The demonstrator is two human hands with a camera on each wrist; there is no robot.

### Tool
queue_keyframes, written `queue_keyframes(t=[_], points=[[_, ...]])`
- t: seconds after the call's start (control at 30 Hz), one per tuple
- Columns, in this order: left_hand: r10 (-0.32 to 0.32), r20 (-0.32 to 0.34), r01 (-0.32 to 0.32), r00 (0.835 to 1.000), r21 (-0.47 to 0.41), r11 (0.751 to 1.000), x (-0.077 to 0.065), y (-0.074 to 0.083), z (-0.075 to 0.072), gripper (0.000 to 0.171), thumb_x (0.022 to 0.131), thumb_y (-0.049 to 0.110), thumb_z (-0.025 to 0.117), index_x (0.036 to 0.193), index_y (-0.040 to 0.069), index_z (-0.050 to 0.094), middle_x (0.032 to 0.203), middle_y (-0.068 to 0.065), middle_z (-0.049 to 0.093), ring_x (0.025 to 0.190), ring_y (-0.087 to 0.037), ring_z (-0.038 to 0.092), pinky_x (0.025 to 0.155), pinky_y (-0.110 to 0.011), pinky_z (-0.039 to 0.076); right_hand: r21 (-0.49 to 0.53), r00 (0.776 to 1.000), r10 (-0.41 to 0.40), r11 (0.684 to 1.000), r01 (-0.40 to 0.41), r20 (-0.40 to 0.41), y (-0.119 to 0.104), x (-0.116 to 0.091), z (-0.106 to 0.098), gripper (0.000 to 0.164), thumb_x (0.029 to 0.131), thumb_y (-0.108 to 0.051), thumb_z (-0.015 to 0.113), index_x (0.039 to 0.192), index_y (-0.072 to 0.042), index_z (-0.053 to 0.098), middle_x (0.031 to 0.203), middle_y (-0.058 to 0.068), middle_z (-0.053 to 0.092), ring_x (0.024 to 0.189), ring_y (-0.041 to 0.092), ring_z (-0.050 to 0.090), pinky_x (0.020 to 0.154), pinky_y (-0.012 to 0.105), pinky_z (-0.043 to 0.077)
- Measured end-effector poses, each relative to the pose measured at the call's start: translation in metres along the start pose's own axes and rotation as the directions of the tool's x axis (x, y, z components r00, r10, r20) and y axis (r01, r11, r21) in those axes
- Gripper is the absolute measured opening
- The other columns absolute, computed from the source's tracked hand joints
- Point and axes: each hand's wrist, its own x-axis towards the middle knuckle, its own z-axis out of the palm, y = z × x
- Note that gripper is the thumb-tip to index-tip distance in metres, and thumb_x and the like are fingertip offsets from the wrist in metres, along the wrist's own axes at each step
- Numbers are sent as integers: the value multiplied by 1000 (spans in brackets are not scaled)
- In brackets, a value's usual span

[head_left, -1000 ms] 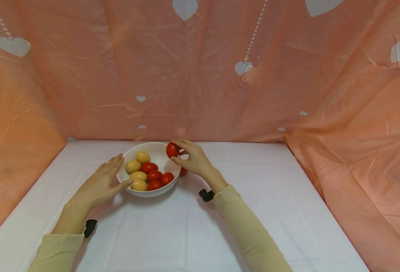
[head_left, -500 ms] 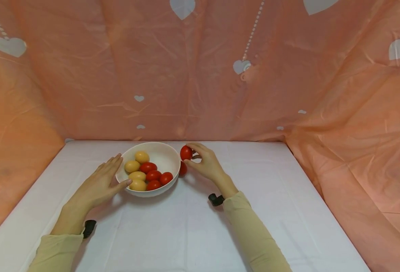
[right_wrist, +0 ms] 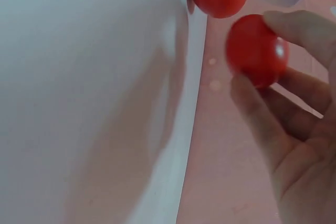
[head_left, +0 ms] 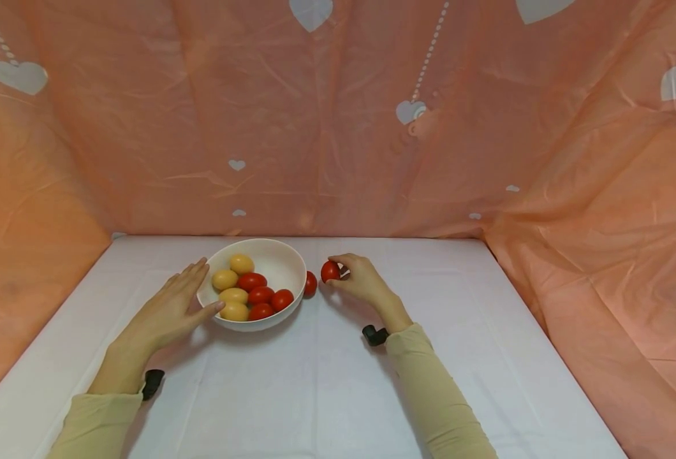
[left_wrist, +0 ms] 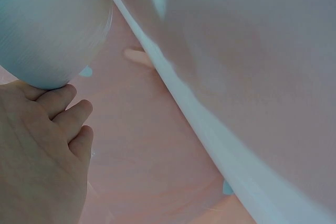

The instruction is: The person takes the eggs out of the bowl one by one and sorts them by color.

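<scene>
A white bowl (head_left: 257,326) holds several red tomatoes (head_left: 261,295) and several pale yellow oval fruits (head_left: 233,296). My left hand (head_left: 168,312) rests against the bowl's left side with its fingers straight and its thumb over the near rim. Underneath, the left wrist view shows those fingers (left_wrist: 68,95) at the bowl's outer wall (left_wrist: 52,30). Just right of the bowl, my right hand (head_left: 363,284) pinches a red tomato (right_wrist: 256,51) between thumb and fingertips, close over the tabletop. Between that hand and the bowl lies another red tomato (head_left: 310,284), right beside the bowl wall.
The table (head_left: 257,401) wears a white cloth and ends at the back against a peach curtain (head_left: 338,159) with pale hearts. More of the curtain hangs along both sides. Each wrist carries a small black camera mount (head_left: 375,335).
My right hand has carried the tomato from over the bowl's right rim to the right and down toward the tabletop. The left hand and the bowl have stayed in place.
</scene>
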Motion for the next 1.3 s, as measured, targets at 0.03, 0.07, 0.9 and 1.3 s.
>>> queue_keyframes(t=[0.03, 0.07, 0.9, 1.3], points=[[0, 0, 0, 1000, -1, 1000, 0, 0, 0, 98, 100, 58, 60, 162, -7, 21, 171, -25, 15, 155, -49, 17, 128, -61, 13, -18, 1000, 16, 1000, -15, 16, 1, 0, 0, 53, 89, -12, 82, 137, 2, 65, 127, 16, 70, 102, 27, 70, 89, 34, 61], [0, 1, 0, 1000, -2, 1000, 0, 0, 0, 98, 100, 58, 61, 162, -7, 21, 171, -25, 15, 155, -50, 17, 127, -61, 13, -31, 999, 29, 999, -28, 31, 1, -1, 0, 53, 89, -12, 82, 138, 1, 65, 125, 15, 71, 101, 26, 69, 89, 35, 61], [3, -1, -3, 1000, 5, 1000, 0, 1, -1, 97, 100, 57, 60, 162, -7, 21, 171, -25, 15, 154, -50, 18, 126, -63, 16, -79, 981, 131, 990, -120, 145, -1, -2, 5, 52, 92, -20, 79, 139, -4, 65, 121, 10, 72, 100, 22, 66, 91, 35, 58], [2, 1, -2, 1000, 6, 1000, 1, 0, -1, 97, 100, 57, 61, 161, -8, 22, 170, -26, 16, 154, -50, 18, 126, -64, 16, -85, 983, 114, 991, -102, 145, 2, -2, 6, 54, 92, -21, 80, 140, -2, 64, 126, 13, 71, 105, 25, 67, 95, 39, 57]])
